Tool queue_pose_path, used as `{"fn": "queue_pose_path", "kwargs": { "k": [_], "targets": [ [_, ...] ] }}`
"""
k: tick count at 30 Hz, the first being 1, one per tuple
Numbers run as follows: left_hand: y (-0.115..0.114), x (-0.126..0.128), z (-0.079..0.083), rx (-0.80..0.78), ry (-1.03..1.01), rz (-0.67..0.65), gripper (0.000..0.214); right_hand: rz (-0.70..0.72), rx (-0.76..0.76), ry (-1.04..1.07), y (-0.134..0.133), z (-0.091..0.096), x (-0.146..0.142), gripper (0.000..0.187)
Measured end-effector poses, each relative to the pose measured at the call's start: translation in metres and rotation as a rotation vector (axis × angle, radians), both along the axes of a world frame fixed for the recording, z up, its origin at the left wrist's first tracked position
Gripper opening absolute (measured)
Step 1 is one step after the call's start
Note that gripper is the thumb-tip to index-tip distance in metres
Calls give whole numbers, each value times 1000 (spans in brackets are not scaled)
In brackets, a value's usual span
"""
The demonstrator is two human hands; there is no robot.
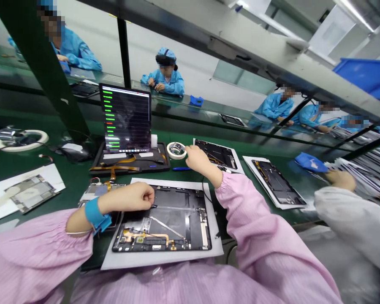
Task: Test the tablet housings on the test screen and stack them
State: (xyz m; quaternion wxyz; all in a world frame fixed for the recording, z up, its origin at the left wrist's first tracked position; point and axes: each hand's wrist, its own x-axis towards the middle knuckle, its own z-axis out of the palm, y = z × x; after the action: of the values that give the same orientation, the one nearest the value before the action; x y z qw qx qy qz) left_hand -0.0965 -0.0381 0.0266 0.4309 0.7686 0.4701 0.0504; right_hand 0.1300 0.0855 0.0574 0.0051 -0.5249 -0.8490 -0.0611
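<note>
An open tablet housing (171, 223), black inside with copper-coloured flex cables and a silver strip, lies on white sheets (114, 259) in front of me. Over its upper left part is my left hand (142, 196), fingers pinched together; what they hold, if anything, is hidden. A blue band (96, 213) circles that wrist. My right hand (198, 160) reaches past the housing's far edge, fingers curled at the right side of a roll of white tape (169, 152). Its fingertips are partly hidden, and I cannot tell whether they grip the tape. A blue pen (181, 169) lies just below it.
A lit screen (126, 120) stands in a black tray with flex cables. Two more housings (220, 155) (278, 181) lie farther right. At left are a metal plate (31, 192), a mouse (72, 150) and another tape roll (39, 139). A co-worker's sleeve (351, 215) is close at right.
</note>
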Motion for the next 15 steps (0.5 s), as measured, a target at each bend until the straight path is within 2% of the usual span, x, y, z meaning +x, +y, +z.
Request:
{"fn": "queue_pose_path", "kwargs": {
  "k": [4,7,11,13,15],
  "targets": [
    [0,0,3,-21,-24,13,15,105,33,40,23,-2,-29,41],
    [0,-2,3,-41,-52,15,18,118,21,60,25,-5,-37,40],
    [2,-7,-2,-67,-87,-3,21,144,-41,129,-2,0,-21,51],
    [4,-9,-3,-68,-112,-13,23,175,-122,178,-24,0,-7,34],
    [6,-11,-3,-61,-127,-13,23,193,-204,198,-45,-7,5,15]
  ]
}}
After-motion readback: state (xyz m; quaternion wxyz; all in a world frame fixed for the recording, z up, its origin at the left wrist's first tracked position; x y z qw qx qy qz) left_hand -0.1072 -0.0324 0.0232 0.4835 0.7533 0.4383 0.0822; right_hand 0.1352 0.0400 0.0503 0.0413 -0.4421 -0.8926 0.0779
